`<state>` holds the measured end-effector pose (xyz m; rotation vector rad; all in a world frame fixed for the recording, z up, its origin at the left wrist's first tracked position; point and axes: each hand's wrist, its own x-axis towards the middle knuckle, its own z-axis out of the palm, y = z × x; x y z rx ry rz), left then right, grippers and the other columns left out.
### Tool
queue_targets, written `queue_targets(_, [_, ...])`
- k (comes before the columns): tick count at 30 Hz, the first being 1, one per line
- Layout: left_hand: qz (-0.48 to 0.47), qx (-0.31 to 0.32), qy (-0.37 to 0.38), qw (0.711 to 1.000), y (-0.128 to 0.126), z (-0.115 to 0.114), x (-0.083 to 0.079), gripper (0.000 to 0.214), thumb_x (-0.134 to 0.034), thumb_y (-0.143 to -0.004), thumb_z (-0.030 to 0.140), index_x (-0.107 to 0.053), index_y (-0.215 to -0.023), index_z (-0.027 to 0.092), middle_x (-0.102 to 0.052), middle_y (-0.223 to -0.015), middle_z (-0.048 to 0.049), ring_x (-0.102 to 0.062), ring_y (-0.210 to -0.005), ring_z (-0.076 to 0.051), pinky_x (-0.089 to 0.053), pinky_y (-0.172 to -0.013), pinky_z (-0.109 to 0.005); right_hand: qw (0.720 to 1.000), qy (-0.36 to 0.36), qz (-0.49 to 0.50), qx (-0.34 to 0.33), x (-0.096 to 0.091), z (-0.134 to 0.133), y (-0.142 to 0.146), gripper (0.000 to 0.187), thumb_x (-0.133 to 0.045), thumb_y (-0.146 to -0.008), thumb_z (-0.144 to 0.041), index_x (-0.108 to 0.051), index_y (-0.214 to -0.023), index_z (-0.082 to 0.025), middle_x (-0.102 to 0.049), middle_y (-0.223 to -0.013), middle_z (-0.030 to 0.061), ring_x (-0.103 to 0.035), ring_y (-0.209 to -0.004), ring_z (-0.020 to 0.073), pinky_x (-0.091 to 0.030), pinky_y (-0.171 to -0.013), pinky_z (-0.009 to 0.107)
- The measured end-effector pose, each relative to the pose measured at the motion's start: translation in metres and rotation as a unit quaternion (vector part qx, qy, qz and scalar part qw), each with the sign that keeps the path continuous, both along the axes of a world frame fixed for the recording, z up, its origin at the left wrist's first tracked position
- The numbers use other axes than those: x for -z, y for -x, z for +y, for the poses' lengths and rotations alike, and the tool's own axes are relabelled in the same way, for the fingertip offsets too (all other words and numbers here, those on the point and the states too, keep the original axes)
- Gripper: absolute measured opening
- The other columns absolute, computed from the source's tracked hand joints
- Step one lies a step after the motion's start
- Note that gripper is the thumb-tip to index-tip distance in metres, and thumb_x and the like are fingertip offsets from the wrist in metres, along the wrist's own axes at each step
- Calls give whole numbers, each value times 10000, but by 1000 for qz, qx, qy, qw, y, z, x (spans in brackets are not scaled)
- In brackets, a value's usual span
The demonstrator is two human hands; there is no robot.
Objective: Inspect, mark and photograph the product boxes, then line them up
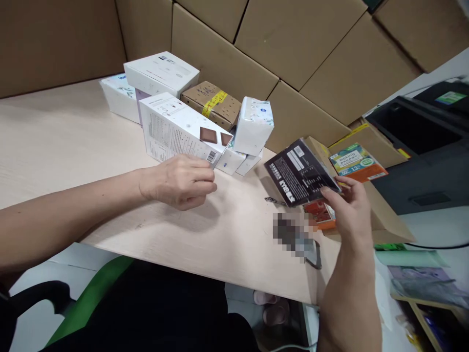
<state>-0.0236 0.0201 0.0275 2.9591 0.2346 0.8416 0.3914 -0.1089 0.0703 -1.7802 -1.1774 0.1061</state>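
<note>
My right hand point(348, 203) grips a flat black box point(298, 171) by its right end, thumb on the near face. The box is tilted, and its printed face with white lettering and a barcode label points toward me. Below it, a red-orange pack point(319, 215) shows partly behind my hand. My left hand point(186, 182) is curled into a loose fist over the table, with nothing visible in it. Just behind that fist stands a long white box point(176, 129) printed with brown squares and a barcode; whether the hand touches it I cannot tell.
Behind the long box are a brown carton point(210, 102) with yellow tape, white tissue packs point(254, 126) and another white box point(161, 73). An open cardboard box point(388, 215) holds an orange-green box point(357, 161). A phone point(313, 254) lies on the table point(234, 244). Large cartons point(223, 63) line the back.
</note>
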Motion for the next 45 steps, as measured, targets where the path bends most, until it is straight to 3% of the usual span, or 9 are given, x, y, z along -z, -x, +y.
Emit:
queue_targets(3, [-40,-9,89,995,-10,-14,9,289,-556,-902,260,-743,-1120,224,-770,-952,-68,-695,-807,-183,-542,-701,-289,994,4,52,-101,-2,-35,12,505,-842,-696,-440,-652,-1145,-306,-716,-1161,58,-693,-1104,318,-579,-962,535])
queue_targets(7, [-44,-58,239,968,-21,-29,11,689,-668,-902,444,-500,-1517,182,-759,-1152,-102,-696,-825,-166,-567,-734,-279,975,45,63,-208,6,-40,43,534,-861,-722,-482,-650,-1189,-334,-718,-1205,67,-684,-1170,318,-597,-964,495])
queue_targets(13, [-27,-115,318,941,-26,-32,14,832,-746,-870,463,-412,-1576,175,-758,-941,-47,-618,-577,-115,-491,-544,-239,951,64,64,-294,30,-18,65,763,-862,-775,-434,-521,-1451,-338,-640,-1415,85,-621,-1317,277,-583,-1050,438])
queue_targets(19, [-110,-84,258,956,-25,-36,21,712,-672,-928,360,-403,-1572,223,-686,-1050,-52,-616,-630,-90,-537,-599,-228,954,34,32,-296,47,-32,67,761,-831,-815,-390,-507,-1500,-323,-585,-1498,104,-583,-1381,302,-564,-1100,482])
queue_targets(25, [-122,-94,185,971,-25,-39,22,748,-722,-817,209,-423,-1502,236,-582,-1309,-129,-604,-743,-110,-601,-687,-283,940,-24,-164,-298,54,-37,76,688,-767,-857,-231,-498,-1474,-371,-607,-1469,81,-548,-1413,311,-467,-1189,564])
queue_targets(32, [-84,-46,95,991,-23,-33,30,743,-700,-836,204,-352,-1492,237,-551,-1421,-167,-596,-1304,-305,-630,-830,-333,926,39,-103,-362,50,-40,71,721,-850,-819,-409,-485,-1440,-393,-536,-1513,93,-479,-1470,321,-485,-1169,551])
queue_targets(36, [40,-12,20,999,-17,-29,33,726,-649,-855,206,-348,-1512,277,-516,-1491,-149,-696,-1143,-274,-603,-780,-314,896,119,-17,-427,41,-44,64,589,-782,-813,-641,-630,-1323,-389,-507,-1533,72,-483,-1457,334,-543,-1104,484])
queue_targets(40, [85,32,-19,996,-15,-31,32,643,-671,-901,354,-415,-1484,266,-517,-1485,-176,-719,-1050,-280,-587,-710,-314,894,127,-20,-429,34,-43,67,297,-724,-920,-496,-695,-1182,-359,-574,-1417,68,-626,-1250,269,-629,-865,364])
queue_targets(45, [113,50,-35,992,-17,-38,27,532,-679,-925,350,-496,-1415,252,-547,-1453,-176,-714,-1033,-267,-617,-736,-325,894,135,-50,-424,33,-43,73,193,-754,-898,-384,-727,-1072,-305,-634,-1303,85,-669,-1134,257,-636,-789,350])
